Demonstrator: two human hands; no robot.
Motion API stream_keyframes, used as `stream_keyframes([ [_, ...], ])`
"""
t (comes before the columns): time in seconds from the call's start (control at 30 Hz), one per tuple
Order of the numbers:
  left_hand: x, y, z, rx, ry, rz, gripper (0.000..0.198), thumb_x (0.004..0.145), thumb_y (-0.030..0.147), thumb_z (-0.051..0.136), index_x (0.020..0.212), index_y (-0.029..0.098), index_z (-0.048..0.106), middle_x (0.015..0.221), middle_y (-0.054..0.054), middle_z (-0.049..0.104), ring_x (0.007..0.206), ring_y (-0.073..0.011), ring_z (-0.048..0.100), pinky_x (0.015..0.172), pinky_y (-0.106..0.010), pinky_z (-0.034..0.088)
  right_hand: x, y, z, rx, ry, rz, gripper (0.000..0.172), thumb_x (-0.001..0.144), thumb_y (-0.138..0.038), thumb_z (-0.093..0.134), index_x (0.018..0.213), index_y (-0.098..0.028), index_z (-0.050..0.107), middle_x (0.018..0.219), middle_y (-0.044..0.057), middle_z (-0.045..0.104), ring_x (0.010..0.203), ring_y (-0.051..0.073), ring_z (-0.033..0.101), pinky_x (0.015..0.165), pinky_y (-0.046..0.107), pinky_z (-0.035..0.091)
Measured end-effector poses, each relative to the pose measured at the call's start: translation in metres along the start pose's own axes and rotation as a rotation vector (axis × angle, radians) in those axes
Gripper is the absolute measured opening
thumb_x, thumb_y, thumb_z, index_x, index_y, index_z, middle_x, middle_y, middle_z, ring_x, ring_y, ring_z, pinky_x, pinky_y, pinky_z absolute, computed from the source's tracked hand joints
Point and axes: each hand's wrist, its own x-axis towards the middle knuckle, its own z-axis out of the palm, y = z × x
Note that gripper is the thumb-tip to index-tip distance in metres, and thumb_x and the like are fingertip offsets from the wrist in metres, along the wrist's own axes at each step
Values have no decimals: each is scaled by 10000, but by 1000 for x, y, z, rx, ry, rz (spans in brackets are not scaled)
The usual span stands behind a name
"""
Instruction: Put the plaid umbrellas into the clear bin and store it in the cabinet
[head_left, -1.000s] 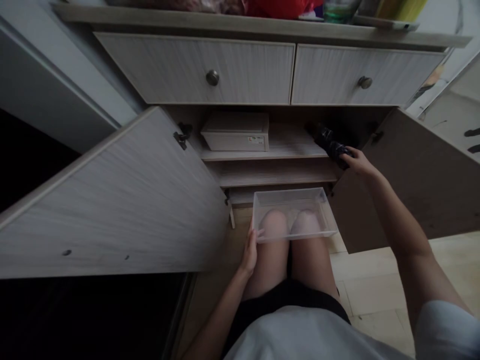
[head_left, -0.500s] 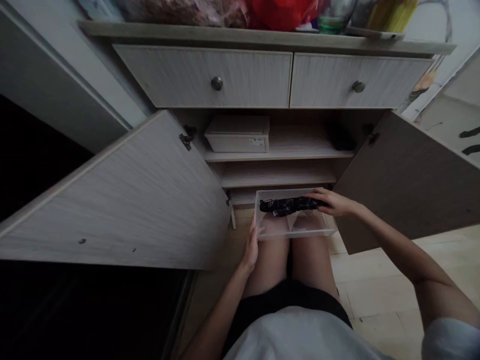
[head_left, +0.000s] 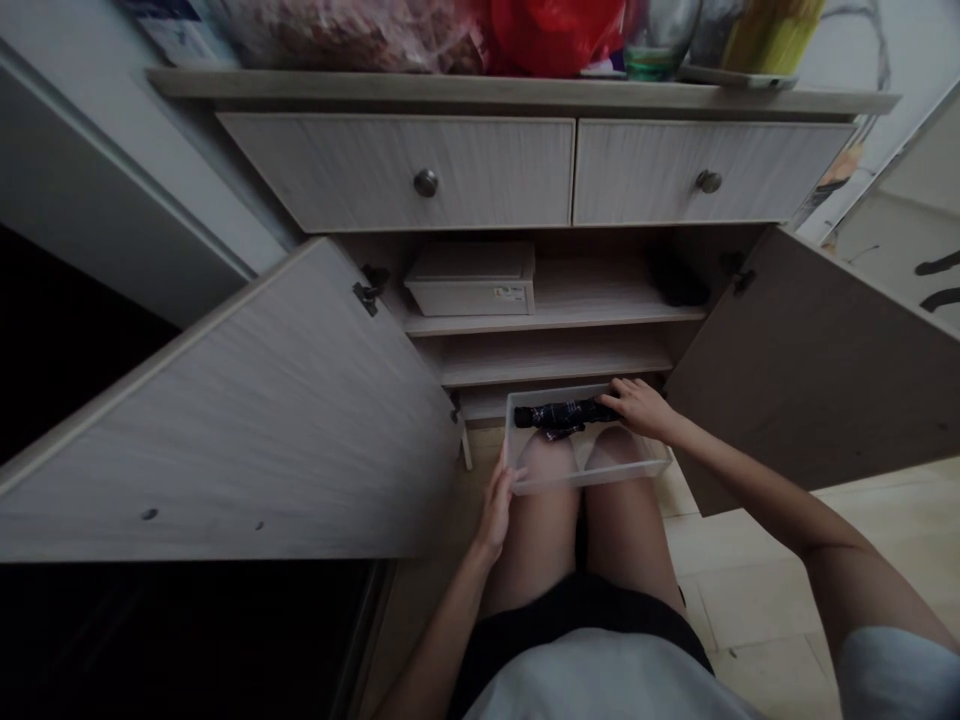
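A clear shallow plastic box point(head_left: 585, 480) rests on the person's knees before the open cabinet. My left hand point(head_left: 496, 505) grips its left side near the front corner. Inside, along the back wall, lies a dark plaid folded umbrella point(head_left: 559, 413), its black end at the left. My right hand point(head_left: 636, 405) reaches over the back right of the box with its fingers closed on the umbrella's right end. That end is hidden under the hand.
Both cabinet doors, the left point(head_left: 247, 420) and the right point(head_left: 817, 370), stand wide open beside the arms. On the upper shelf are a lidded white box point(head_left: 472, 280) and a dark item point(head_left: 677, 280). Bags and a glass point(head_left: 660, 40) sit on the cabinet top.
My right hand has shifted slightly left, and the umbrella now lies straighter and a little further left in the box. The left hand keeps its hold. The view has tilted slightly.
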Motion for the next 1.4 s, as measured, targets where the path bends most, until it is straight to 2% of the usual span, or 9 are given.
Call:
stream_keyframes([
  [0.13,1,1,3,8,24,8,663,884,536,577,1502,317,479,1628,-50,369,1247,-267,633,1171,-426,364,6,-5,-4,-25,-9,47,315,955,-215,548,1246,-232,667,1160,178,605,1084,287,568,897,369,409],
  [0.27,1,-1,2,29,44,47,674,901,566,532,1523,320,448,1634,-53,353,1220,-257,651,1185,-422,349,18,43,-23,253,8,-11,600,857,-480,715,1391,-245,573,1198,128,612,1055,263,600,899,343,453],
  [0.43,3,-1,-2,94,60,24,701,882,589,547,1511,290,471,1518,-88,530,1232,-282,643,1151,-442,392,58,148,-45,197,226,601,484,966,-428,531,1366,-158,571,1248,187,599,1145,305,571,915,368,458],
  [0.53,5,-1,0,100,79,-4,705,867,598,556,1493,278,500,1452,-106,595,1243,-295,634,1142,-457,395,86,197,-41,133,179,908,461,962,-322,508,1363,-98,553,1315,239,564,1211,335,533,937,415,454],
  [0.63,6,-2,3,77,80,-11,738,854,620,551,1504,276,484,1430,-108,614,1255,-290,624,1171,-463,352,105,221,-29,177,121,1026,456,961,-282,493,1365,-79,548,1321,253,569,1239,332,524,953,442,463],
  [0.87,5,-5,2,69,88,-8,798,839,663,545,1522,261,456,1460,-122,584,1243,-298,628,1163,-472,364,124,218,-5,212,165,1113,437,967,-126,426,1391,-46,492,1376,298,501,1281,328,525,966,406,470],
  [1.03,5,-2,1,84,78,-25,780,855,633,536,1537,270,430,1448,-105,599,1282,-288,603,1198,-474,308,115,210,-5,398,292,1131,552,918,-237,557,1409,-12,440,1370,315,491,1207,352,585,981,425,475],
  [1.27,3,-1,1,50,84,8,661,895,568,549,1494,295,494,1515,-89,535,1263,-275,620,1187,-465,333,58,187,-14,913,664,951,434,886,-332,529,1245,-94,583,1154,186,639,1065,278,639,899,445,563],
  [1.4,4,-1,5,21,67,18,675,897,553,553,1511,284,471,1547,-78,497,1239,-269,635,1188,-458,338,1,146,-26,1234,670,648,418,813,-432,612,1139,-172,637,1049,108,662,888,222,665,781,428,614],
])
